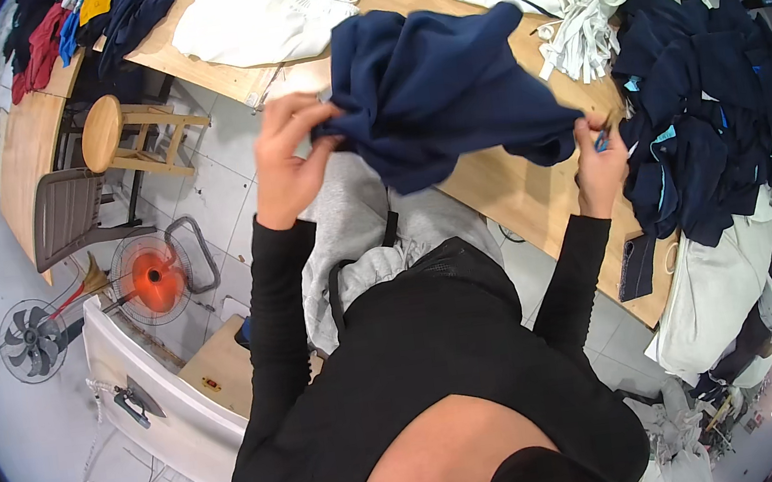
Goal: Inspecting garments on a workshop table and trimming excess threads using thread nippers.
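A navy blue garment (435, 90) hangs stretched out in the air over the wooden table's near edge; its exact kind I cannot make out. My left hand (288, 161) pinches its left end between thumb and fingers. At the opposite end my right hand (600, 166) grips a corner of the cloth. Something small and blue (601, 140) shows among the right fingers, too small to name. Folds and slight blur hide the garment's shape.
The wooden table (515, 191) bears white garments (252, 12) and a navy pile (706, 96) at right. At left are a stool (103, 133), a chair (65, 218), two fans (154, 276) and an iron (136, 400) on a white board (171, 417).
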`<action>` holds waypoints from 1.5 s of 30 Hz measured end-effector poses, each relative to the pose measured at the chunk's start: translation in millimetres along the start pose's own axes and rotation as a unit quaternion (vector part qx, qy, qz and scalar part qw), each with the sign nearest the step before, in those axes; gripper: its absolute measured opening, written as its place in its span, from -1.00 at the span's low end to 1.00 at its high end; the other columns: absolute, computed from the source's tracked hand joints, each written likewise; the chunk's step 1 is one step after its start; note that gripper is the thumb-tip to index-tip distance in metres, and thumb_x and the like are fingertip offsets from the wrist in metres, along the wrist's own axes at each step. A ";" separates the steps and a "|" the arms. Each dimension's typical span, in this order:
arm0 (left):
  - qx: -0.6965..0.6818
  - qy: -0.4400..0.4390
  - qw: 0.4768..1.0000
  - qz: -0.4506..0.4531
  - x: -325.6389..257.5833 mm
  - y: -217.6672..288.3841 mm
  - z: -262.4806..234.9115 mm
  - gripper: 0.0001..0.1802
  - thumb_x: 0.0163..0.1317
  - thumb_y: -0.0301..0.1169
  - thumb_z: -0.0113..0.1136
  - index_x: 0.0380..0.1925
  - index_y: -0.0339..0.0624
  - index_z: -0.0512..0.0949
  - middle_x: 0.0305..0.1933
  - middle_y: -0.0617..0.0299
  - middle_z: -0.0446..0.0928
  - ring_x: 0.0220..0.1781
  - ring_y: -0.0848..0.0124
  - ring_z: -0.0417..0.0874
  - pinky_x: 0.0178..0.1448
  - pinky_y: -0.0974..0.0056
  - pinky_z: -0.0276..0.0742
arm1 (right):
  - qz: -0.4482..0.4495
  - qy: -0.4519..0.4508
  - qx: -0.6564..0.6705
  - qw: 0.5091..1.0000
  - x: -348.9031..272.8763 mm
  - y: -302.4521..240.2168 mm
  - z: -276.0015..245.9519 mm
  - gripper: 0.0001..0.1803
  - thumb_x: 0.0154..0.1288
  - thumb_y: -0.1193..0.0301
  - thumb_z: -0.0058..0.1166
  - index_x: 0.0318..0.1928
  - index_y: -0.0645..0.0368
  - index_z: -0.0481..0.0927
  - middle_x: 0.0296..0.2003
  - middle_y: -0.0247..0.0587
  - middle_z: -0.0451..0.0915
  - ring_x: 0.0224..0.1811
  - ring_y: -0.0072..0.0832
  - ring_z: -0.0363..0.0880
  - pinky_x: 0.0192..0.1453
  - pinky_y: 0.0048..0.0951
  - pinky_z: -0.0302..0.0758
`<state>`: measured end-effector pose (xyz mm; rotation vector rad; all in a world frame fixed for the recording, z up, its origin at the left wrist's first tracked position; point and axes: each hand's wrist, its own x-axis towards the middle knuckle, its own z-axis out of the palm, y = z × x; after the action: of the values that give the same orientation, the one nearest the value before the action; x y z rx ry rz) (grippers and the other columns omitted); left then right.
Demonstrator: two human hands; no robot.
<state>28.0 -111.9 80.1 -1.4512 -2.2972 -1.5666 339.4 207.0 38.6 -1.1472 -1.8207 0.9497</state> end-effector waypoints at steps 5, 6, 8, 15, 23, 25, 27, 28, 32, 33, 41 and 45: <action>-0.004 -0.023 0.988 -0.153 -83.1 -36.5 39.8 -0.64 0.26 -0.47 0.53 0.07 -0.19 0.76 0.12 0.05 0.73 0.15 0.05 0.73 0.21 0.14 0.64 | 0.156 -0.003 -0.004 0.988 -48.6 54.3 -0.8 -0.81 0.50 0.44 0.39 -0.08 0.37 0.78 -0.23 -0.26 0.79 -0.16 -0.58 0.71 0.01 -0.47 0.60; -0.006 -0.026 0.987 -0.156 -84.3 -32.8 50.3 -0.64 0.26 -0.47 0.53 0.07 -0.19 0.76 0.12 0.05 0.73 0.15 0.05 0.73 0.21 0.14 0.64 | 0.155 0.007 0.001 0.988 -56.9 51.6 3.2 -0.80 0.50 0.44 0.39 -0.07 0.37 0.79 -0.23 -0.26 0.79 -0.16 -0.58 0.70 0.02 -0.47 0.60; -0.067 0.058 0.965 -0.246 -80.6 -12.2 68.8 -0.54 0.26 -0.40 0.58 0.16 -0.18 0.73 0.18 0.03 0.72 0.16 0.05 0.73 0.24 0.14 0.63 | 0.135 -0.022 0.022 0.990 -59.1 33.2 22.9 -0.79 0.50 0.44 0.39 -0.04 0.36 0.79 -0.22 -0.27 0.79 -0.15 -0.59 0.69 0.03 -0.47 0.59; -0.044 -0.026 0.993 -0.107 -36.9 23.4 96.8 -0.51 0.21 -0.42 0.58 0.16 -0.23 0.71 0.06 0.01 0.72 0.11 0.05 0.73 0.19 0.09 0.66 | 0.036 -0.163 0.065 0.984 -47.3 -47.3 100.5 -0.68 0.41 0.46 0.44 0.12 0.27 0.78 -0.19 -0.32 0.80 -0.23 -0.64 0.65 -0.10 -0.52 0.58; -0.237 0.013 0.932 -0.273 -79.7 11.1 110.2 -0.72 0.44 -0.52 0.43 0.11 -0.31 0.72 -0.13 0.16 0.78 -0.15 0.47 0.78 -0.02 0.33 0.68 | 0.047 -0.355 0.085 0.930 -96.2 -85.0 78.3 -0.84 0.40 0.65 0.29 -0.05 0.31 0.80 -0.24 -0.28 0.80 -0.18 -0.69 0.65 -0.17 -0.53 0.52; -0.240 0.020 0.917 -0.319 -91.3 4.9 105.2 -0.76 0.44 -0.54 0.41 0.06 -0.31 0.74 -0.18 0.15 0.78 -0.17 0.45 0.79 -0.05 0.34 0.68 | 0.040 -0.325 0.056 0.943 -105.0 -72.1 73.2 -0.85 0.41 0.65 0.30 -0.05 0.31 0.80 -0.23 -0.28 0.81 -0.18 -0.70 0.64 -0.15 -0.56 0.51; -0.171 0.015 0.945 -0.280 -79.6 12.3 102.2 -0.79 0.43 -0.55 0.40 0.03 -0.30 0.74 -0.20 0.14 0.77 -0.19 0.41 0.79 -0.08 0.33 0.69 | 0.082 -0.282 0.031 0.955 -106.5 -51.3 69.8 -0.87 0.45 0.61 0.31 -0.05 0.34 0.80 -0.23 -0.28 0.81 -0.17 -0.68 0.67 -0.10 -0.56 0.53; -0.096 0.013 0.966 -0.241 -74.3 19.8 97.2 -0.81 0.41 -0.56 0.40 -0.01 -0.29 0.75 -0.22 0.12 0.75 -0.21 0.37 0.80 -0.12 0.32 0.69 | 0.084 -0.283 0.031 0.955 -104.6 -45.0 66.6 -0.87 0.45 0.61 0.31 -0.05 0.34 0.80 -0.23 -0.28 0.81 -0.17 -0.68 0.67 -0.10 -0.56 0.53; -0.095 0.012 0.989 -0.112 -46.7 50.2 123.5 -0.76 0.27 -0.45 0.52 -0.10 -0.26 0.71 -0.10 0.09 0.68 -0.25 0.20 0.79 -0.21 0.21 0.69 | 0.091 -0.218 0.113 0.965 -88.3 -32.7 80.1 -0.88 0.52 0.59 0.28 -0.03 0.39 0.77 -0.23 -0.28 0.81 -0.15 -0.62 0.72 -0.05 -0.53 0.58; -0.028 0.010 0.996 -0.087 -43.1 51.7 134.2 -0.72 0.22 -0.38 0.56 -0.13 -0.23 0.71 -0.07 0.10 0.68 -0.22 0.20 0.79 -0.18 0.19 0.69 | 0.107 -0.208 0.124 0.964 -84.9 -33.0 84.6 -0.87 0.54 0.59 0.26 -0.02 0.38 0.78 -0.23 -0.27 0.80 -0.15 -0.62 0.72 -0.04 -0.53 0.58; -0.171 0.030 0.925 -0.338 -67.0 -10.4 148.9 -0.83 0.38 -0.45 0.42 -0.16 -0.35 0.69 -0.38 0.17 0.74 -0.36 0.51 0.73 -0.22 0.29 0.65 | 0.153 -0.184 0.137 0.961 -88.6 -26.9 67.9 -0.84 0.61 0.55 0.18 0.02 0.35 0.77 -0.22 -0.24 0.81 -0.15 -0.62 0.68 0.04 -0.52 0.54; -0.306 -0.004 0.864 -0.400 -69.4 -3.0 120.6 -0.84 0.54 -0.50 0.30 0.02 -0.31 0.62 -0.30 0.31 0.70 -0.29 0.61 0.66 -0.17 0.36 0.68 | 0.145 -0.234 0.112 0.955 -101.4 -24.1 58.6 -0.80 0.60 0.57 0.16 0.10 0.34 0.76 -0.23 -0.28 0.80 -0.16 -0.65 0.66 -0.01 -0.53 0.53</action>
<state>121.0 -70.5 -14.9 -0.4472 -2.7182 -2.6753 309.2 94.2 13.1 -1.1303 -1.8634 1.6719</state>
